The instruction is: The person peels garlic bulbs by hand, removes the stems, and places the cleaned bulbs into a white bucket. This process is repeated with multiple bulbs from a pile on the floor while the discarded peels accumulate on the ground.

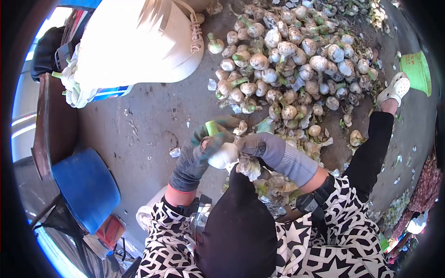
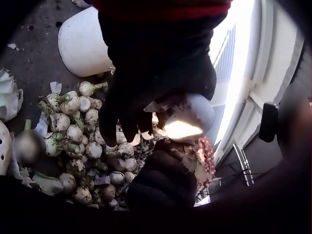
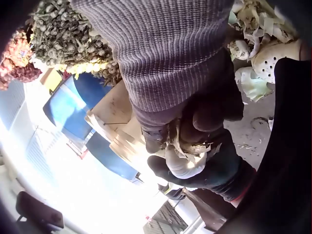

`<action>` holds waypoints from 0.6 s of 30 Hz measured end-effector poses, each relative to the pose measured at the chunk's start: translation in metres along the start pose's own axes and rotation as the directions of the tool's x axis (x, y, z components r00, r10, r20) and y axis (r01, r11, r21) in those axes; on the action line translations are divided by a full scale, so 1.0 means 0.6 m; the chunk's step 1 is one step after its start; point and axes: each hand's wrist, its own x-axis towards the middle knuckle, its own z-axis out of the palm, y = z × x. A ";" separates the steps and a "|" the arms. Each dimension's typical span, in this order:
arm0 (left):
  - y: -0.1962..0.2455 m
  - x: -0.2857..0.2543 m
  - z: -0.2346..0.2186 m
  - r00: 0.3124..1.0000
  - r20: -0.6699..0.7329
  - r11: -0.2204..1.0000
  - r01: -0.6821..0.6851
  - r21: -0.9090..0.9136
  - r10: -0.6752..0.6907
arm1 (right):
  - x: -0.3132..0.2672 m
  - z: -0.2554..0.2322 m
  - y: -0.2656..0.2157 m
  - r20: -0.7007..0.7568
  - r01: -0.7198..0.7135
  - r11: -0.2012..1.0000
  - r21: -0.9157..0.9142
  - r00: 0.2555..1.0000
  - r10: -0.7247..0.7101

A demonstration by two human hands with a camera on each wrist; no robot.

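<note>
In the head view, my gloved left hand (image 1: pixel 211 144) grips a white garlic bulb (image 1: pixel 224 156), its cut green stem (image 1: pixel 212 128) pointing up and away. My gloved right hand (image 1: pixel 265 147) is right against the bulb's other side, pinching loose papery skin (image 1: pixel 250 168) that hangs below its fingers. The right wrist view shows the smooth white bulb (image 3: pixel 184 165) between both hands, with dry skin strips (image 3: pixel 183 141) under the right thumb and fingers. In the left wrist view, the bulb (image 2: pixel 199 113) sits under my darkly shadowed left hand (image 2: pixel 156 78).
A large heap of garlic bulbs (image 1: pixel 282 60) covers the floor ahead. A white bucket (image 1: pixel 185 55) stands at upper left, close to peeled garlic (image 1: pixel 72 85). A blue seat (image 1: pixel 85 190) is at left, a green tub (image 1: pixel 416 72) at right. Peeled skins (image 1: pixel 278 185) lie below the hands.
</note>
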 end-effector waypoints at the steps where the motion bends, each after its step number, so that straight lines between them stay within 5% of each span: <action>1: 0.001 -0.006 -0.007 0.997 -0.020 0.997 0.076 -0.030 -0.077 | 0.001 -0.013 -0.001 0.025 -0.153 0.983 -0.098 0.987 0.156; 4: -0.010 -0.010 -0.009 0.998 -0.056 1.000 0.012 -0.022 -0.013 | 0.006 0.006 -0.030 0.004 -0.215 0.929 -0.300 0.974 0.226; 11: 0.000 -0.011 -0.019 0.988 -0.056 0.988 0.146 0.053 -0.143 | -0.018 0.037 -0.041 0.002 -0.192 0.981 -0.023 0.981 0.192; 13: -0.020 0.003 -0.011 0.999 -0.007 0.956 -0.054 -0.287 0.054 | -0.030 0.031 -0.032 -0.040 -0.200 0.974 -0.107 0.980 0.197; 16: -0.010 0.012 -0.021 0.993 0.010 0.850 -0.096 -0.518 0.118 | -0.067 0.010 -0.019 -0.030 -0.308 0.935 -0.177 0.951 0.308; 18: -0.021 0.018 -0.035 0.986 0.001 0.746 -0.125 -0.654 0.166 | -0.113 -0.013 -0.001 0.045 -0.230 0.935 -0.269 0.967 0.251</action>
